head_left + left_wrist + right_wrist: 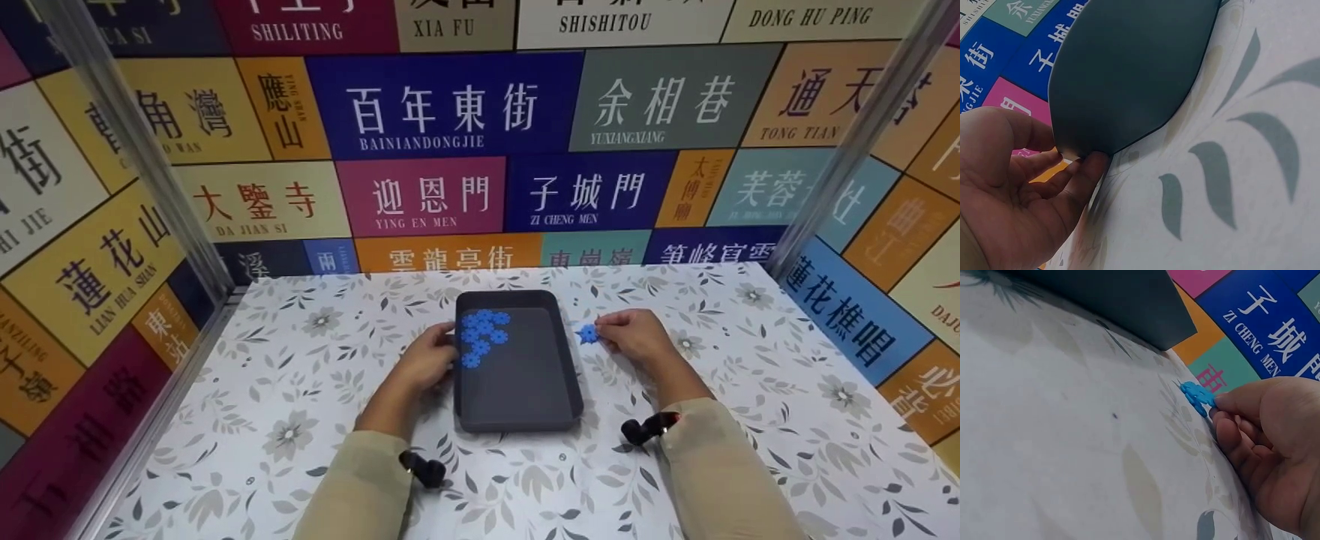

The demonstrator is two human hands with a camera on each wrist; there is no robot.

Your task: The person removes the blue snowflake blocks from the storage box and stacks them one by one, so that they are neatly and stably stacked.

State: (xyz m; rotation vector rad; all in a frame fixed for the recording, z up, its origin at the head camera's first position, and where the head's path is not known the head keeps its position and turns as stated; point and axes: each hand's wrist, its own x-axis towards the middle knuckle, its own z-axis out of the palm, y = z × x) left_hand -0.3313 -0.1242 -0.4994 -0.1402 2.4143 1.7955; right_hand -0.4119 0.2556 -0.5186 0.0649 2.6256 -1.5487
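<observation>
A dark grey rectangular tray (pixel 517 397) lies on the patterned tabletop. My left hand (pixel 429 358) grips its left wall; in the left wrist view the fingers (pixel 1092 169) press the tray's outer side (pixel 1129 73) near its lower edge. Several blue snowflake-shaped plastic pieces (pixel 480 335) lie flat inside, grouped in the far left part. To the right of the tray, my right hand (pixel 637 337) pinches blue snowflake pieces (pixel 588 334) between thumb and fingertips. In the right wrist view these blue pieces (pixel 1197 396) look joined at an angle, close over the tabletop.
A white tabletop (pixel 300 390) with a grey leaf and flower print spreads around the tray. Panels with coloured blocks of lettering (pixel 442 105) stand behind and at both sides. Transparent corner posts (pixel 150 150) rise at the back left and back right.
</observation>
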